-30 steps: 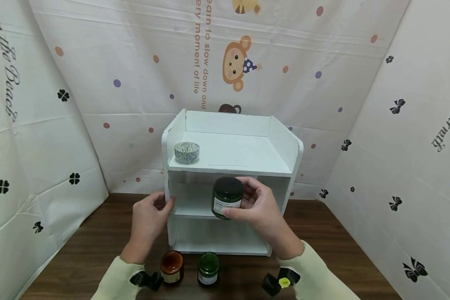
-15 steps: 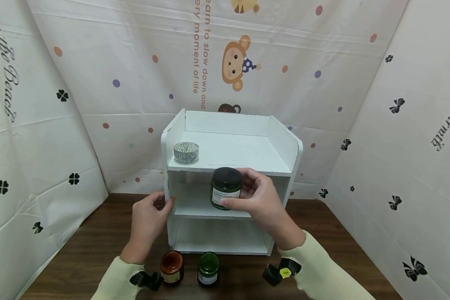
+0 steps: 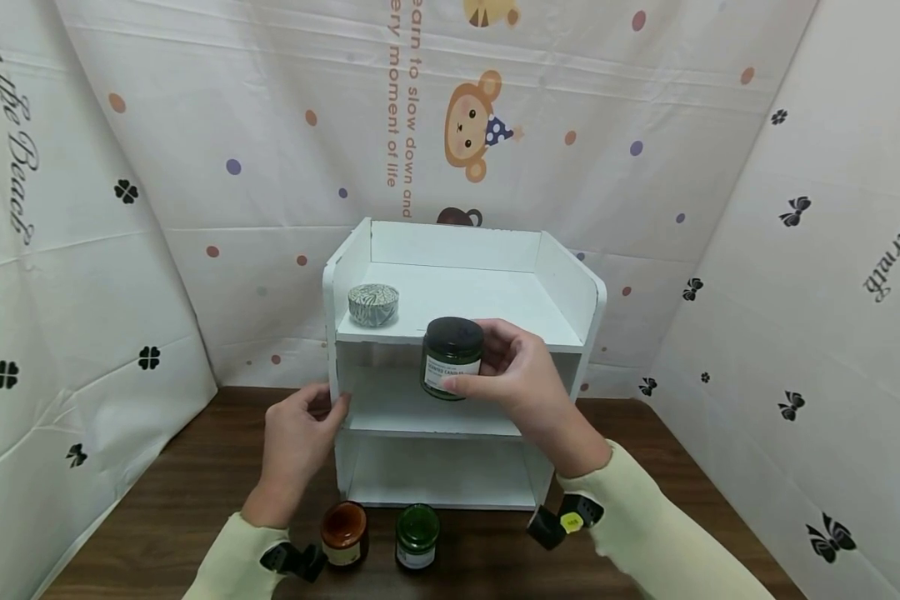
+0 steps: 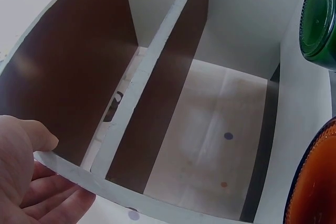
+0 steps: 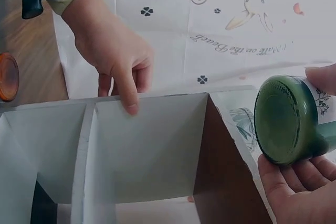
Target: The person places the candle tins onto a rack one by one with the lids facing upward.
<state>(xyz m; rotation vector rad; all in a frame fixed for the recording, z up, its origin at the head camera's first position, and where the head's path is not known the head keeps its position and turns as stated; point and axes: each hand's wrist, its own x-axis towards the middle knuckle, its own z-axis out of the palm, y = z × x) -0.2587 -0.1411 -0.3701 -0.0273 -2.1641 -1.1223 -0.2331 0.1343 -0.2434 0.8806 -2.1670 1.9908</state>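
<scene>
My right hand (image 3: 521, 375) grips a dark green scented candle jar (image 3: 450, 356) with a black lid and white label. The jar is upright, in front of the front edge of the top board of a white shelf unit (image 3: 472, 296). Its greenish base (image 5: 281, 121) shows in the right wrist view, thumb on one side and fingers on the other. My left hand (image 3: 300, 433) pinches the unit's left side panel at its front edge. In the left wrist view the thumb (image 4: 42, 135) lies inside the panel and the fingers lie outside.
A small round patterned tin (image 3: 373, 306) sits at the left of the top board. On the dark wooden table (image 3: 682, 483), an amber jar (image 3: 343, 533) and a smaller green jar (image 3: 417, 537) stand before the unit. Printed white cloth (image 3: 270, 208) surrounds the table.
My right hand has raised the green candle jar from before the middle compartment up to the top board's front edge. The left hand has kept its place on the side panel.
</scene>
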